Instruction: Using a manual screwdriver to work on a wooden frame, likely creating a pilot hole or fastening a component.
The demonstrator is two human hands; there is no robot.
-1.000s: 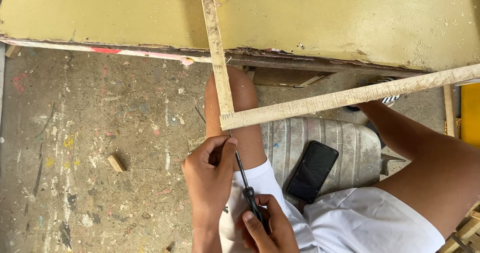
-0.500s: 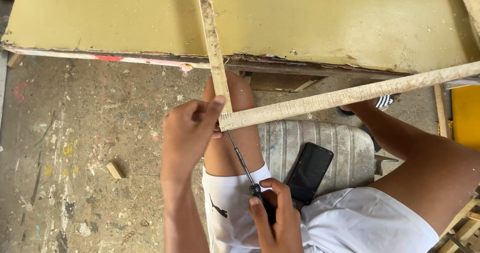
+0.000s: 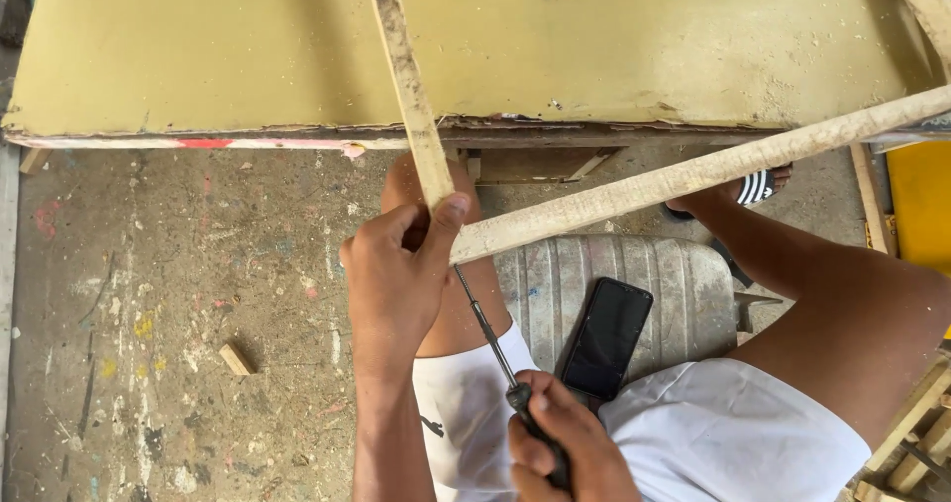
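Observation:
My left hand grips the corner where two pale wooden strips meet, thumb pressed on the joint. One wooden strip runs up and away over the bench. The other wooden strip slants to the upper right. My right hand is closed around the dark handle of a thin screwdriver, whose metal shaft points up into the joint just under my left thumb. Both hands are above my lap in white shorts.
A yellow-green workbench top fills the upper view. I sit on a grey ribbed seat with a black phone lying on it. The paint-spattered concrete floor holds a small wood offcut. Wooden slats stand at lower right.
My left hand rose from my lap to the joint of the two strips and gripped it. The screwdriver tip now points into that joint.

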